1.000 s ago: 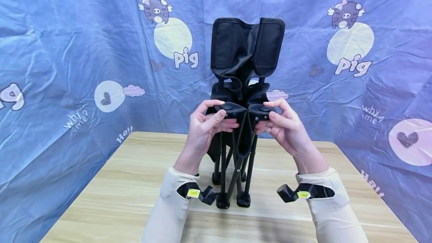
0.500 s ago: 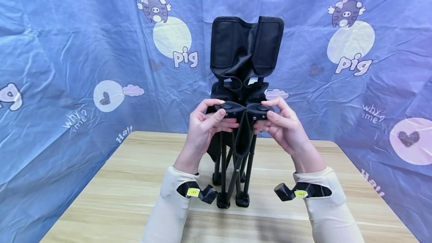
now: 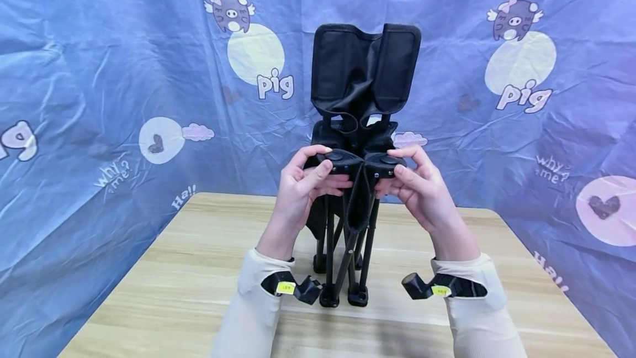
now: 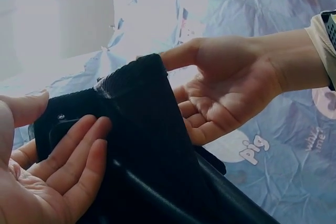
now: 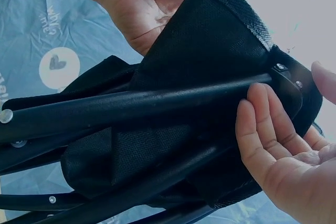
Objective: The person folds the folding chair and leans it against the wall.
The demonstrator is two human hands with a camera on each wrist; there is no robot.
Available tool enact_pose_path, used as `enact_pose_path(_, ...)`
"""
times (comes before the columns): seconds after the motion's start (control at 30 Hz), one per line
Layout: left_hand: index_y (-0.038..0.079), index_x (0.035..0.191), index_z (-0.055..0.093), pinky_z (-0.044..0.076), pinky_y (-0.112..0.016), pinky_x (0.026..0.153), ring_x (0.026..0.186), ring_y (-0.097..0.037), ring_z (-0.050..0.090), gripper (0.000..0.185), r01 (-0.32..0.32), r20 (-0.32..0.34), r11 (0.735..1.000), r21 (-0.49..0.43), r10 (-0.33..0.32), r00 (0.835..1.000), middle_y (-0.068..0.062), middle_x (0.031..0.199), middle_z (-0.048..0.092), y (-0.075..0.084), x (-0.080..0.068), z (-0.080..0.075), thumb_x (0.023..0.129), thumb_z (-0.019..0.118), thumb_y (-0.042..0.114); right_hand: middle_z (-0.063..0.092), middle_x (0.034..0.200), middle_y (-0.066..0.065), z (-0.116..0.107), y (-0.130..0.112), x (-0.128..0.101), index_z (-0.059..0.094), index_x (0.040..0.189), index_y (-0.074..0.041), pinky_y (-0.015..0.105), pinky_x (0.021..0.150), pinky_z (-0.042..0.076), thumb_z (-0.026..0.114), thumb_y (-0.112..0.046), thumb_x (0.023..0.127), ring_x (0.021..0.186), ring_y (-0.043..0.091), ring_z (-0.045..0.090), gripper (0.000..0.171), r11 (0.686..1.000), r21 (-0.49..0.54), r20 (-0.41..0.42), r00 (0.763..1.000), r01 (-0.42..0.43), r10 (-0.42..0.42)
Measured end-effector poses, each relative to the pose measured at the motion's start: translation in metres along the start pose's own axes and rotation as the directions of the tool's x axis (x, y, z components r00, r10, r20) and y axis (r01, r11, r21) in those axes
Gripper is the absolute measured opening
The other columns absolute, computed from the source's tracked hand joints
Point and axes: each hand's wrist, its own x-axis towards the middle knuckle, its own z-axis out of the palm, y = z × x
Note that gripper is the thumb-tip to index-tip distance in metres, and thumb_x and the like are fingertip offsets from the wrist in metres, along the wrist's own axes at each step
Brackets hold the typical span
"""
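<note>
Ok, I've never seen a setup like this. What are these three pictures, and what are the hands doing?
No machine here: a person works with bare hands and wears three cameras.

The wide picture is from a camera on the head, looking forward and down. It shows a wooden table with a blue printed cloth hung behind it. A folded black chair stands upright on the table, feet down.

The left hand and right hand each grip one of the chair's two front top corners, thumbs on top. The corners sit close together, with fabric bunched between them.

The other two pictures come from small cameras strapped to the wrists. Each looks up at its own hand from below: fingers curled under a black corner piece, frame tubes and fabric, with the other hand beyond.
</note>
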Motion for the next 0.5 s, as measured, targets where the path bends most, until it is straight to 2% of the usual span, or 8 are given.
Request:
enact_pose_path(0.07,0.008,0.118,0.057,0.060,-0.029,0.064,0.077,-0.022,0.074,0.022,0.013,-0.010,1.000,0.026,-0.012,1.000,-0.007,0.085,0.076,0.001,-0.002,0.000,0.097,0.055,0.004,0.073,0.094,0.015,0.000,0.000,-0.002,0.055,0.124,-0.005,0.034,0.079,0.059,0.046,-0.001,0.104,0.082,0.023,0.072,0.023,1.000,-0.027,0.001,1.000,0.014,-0.014)
enact_pose_path(0.17,0.002,0.129,0.052,0.059,-0.030,0.066,0.081,-0.023,0.074,0.034,0.028,-0.014,0.998,0.061,-0.027,1.000,-0.012,0.091,0.075,0.002,-0.004,-0.001,0.095,0.057,0.005,0.073,0.095,0.016,-0.001,-0.002,-0.005,0.052,0.128,-0.003,0.035,0.081,0.059,0.043,0.002,0.103,0.083,0.025,0.072,0.027,0.998,-0.057,0.009,0.999,0.031,-0.031)
enact_pose_path(0.27,0.001,0.138,0.046,0.059,-0.031,0.069,0.085,-0.024,0.074,0.045,0.030,-0.011,0.996,0.079,-0.029,1.000,-0.016,0.098,0.074,0.003,-0.009,-0.006,0.095,0.058,0.005,0.072,0.097,0.018,-0.005,-0.005,-0.009,0.047,0.134,-0.002,0.036,0.083,0.058,0.041,0.006,0.102,0.085,0.027,0.071,0.034,0.996,-0.072,0.020,0.999,0.046,-0.045)
enact_pose_path(0.5,0.007,0.142,0.041,0.059,-0.032,0.075,0.092,-0.022,0.073,0.049,-0.004,-0.005,0.998,0.060,0.004,1.000,-0.005,0.100,0.075,0.010,-0.023,-0.022,0.095,0.054,-0.001,0.069,0.099,0.020,-0.020,-0.006,-0.027,0.034,0.143,-0.004,0.037,0.085,0.057,0.033,0.013,0.101,0.086,0.030,0.070,0.045,0.995,-0.093,0.043,0.999,0.030,-0.026)
